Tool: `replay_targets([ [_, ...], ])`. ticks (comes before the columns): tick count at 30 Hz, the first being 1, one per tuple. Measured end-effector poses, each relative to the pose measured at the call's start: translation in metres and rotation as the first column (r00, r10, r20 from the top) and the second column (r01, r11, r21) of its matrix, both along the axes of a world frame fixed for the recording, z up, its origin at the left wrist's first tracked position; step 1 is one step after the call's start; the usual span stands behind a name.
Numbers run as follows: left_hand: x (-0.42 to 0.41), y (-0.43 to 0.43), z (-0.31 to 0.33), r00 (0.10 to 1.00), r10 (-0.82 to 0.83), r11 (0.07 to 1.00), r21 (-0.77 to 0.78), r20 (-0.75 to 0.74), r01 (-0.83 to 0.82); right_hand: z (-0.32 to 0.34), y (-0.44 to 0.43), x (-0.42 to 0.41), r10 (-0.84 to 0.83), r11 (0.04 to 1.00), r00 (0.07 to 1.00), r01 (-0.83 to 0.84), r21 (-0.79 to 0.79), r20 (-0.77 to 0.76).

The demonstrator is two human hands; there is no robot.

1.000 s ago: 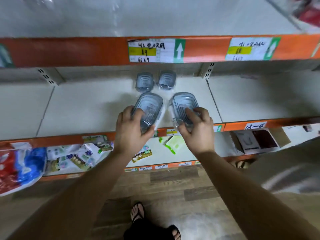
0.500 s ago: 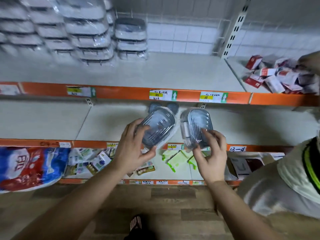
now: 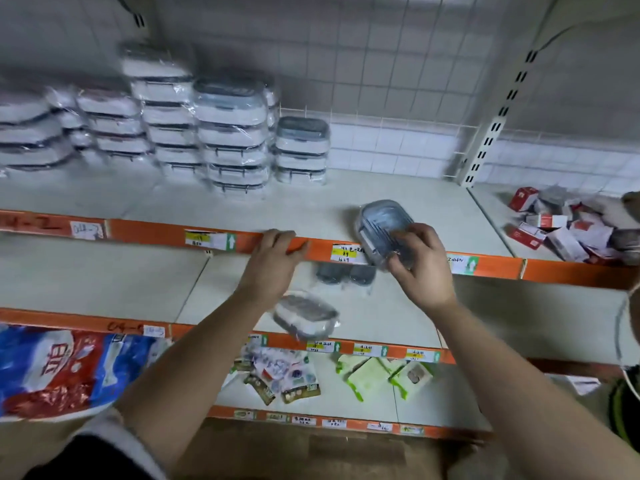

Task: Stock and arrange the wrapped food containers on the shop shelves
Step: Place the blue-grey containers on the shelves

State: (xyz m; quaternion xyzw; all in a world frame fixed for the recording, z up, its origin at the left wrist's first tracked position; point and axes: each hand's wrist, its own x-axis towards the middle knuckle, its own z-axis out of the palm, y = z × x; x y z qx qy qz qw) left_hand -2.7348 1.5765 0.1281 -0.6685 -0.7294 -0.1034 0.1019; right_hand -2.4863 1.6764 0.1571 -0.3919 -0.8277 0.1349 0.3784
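head view: placing step. right hand [image 3: 422, 268] fingers pinch one wrapped container [image 3: 381, 220] over the upper shelf [image 3: 433, 209] front edge; left hand [image 3: 273, 261] fingers together, flat on that orange edge. next, i'd guess: slide it back beside the stacks [image 3: 228, 133], squared up. count: one held, one loose container [image 3: 304, 315] at the middle shelf [image 3: 104, 271] front edge, two small containers [image 3: 344, 273] at its back. stacks too blurred to count.

**Other goods and fittings in view**

Lower left: a big red, white and blue bag [image 3: 52, 368], lying flat. Just right of it, a scatter of small printed sachets [image 3: 280, 375], then green-edged packs [image 3: 374, 379]. Far right, higher up: a jumbled heap of red and white cartons [image 3: 561, 230]. Behind: white tiled wall [image 3: 381, 147], wire grid [image 3: 398, 81], slotted upright [image 3: 491, 129]. Yellow-and-white price labels [image 3: 209, 240] with green arrows. Wood-plank floor [image 3: 311, 455] below.
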Motion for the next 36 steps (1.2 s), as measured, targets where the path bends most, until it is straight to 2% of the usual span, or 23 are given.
replay_targets([
  [3, -0.007, 0.001, -0.014, 0.998, -0.015, 0.995, 0.094, -0.058, 0.021, 0.008, 0.015, -0.024, -0.009, 0.999, 0.999, 0.007, -0.05, -0.035],
  [8, -0.014, 0.002, -0.01, 0.988, -0.04, 0.995, 0.084, -0.151, 0.053, 0.009, 0.027, -0.038, -0.031, 0.997, 1.0, 0.031, -0.067, 0.003],
  [15, -0.008, 0.0, -0.005, 0.985, -0.005, 0.997, 0.078, -0.174, 0.019, 0.007, 0.036, -0.037, -0.052, 0.996, 0.99, 0.061, -0.066, 0.133],
  [22, -0.004, -0.002, -0.003, 0.99, 0.011, 0.998, 0.062, -0.142, -0.003, 0.002, 0.039, -0.033, -0.07, 0.996, 0.982, 0.079, -0.043, 0.173],
  [30, -0.02, 0.01, -0.005, 0.984, -0.05, 0.974, 0.21, -0.17, 0.086, 0.008, 0.046, -0.036, -0.031, 0.996, 0.982, 0.047, -0.079, 0.189],
  [36, -0.025, 0.024, 0.002, 0.994, -0.048, 0.968, 0.24, -0.103, 0.071, 0.01, 0.055, -0.048, -0.01, 0.99, 0.979, 0.038, -0.135, 0.204],
])
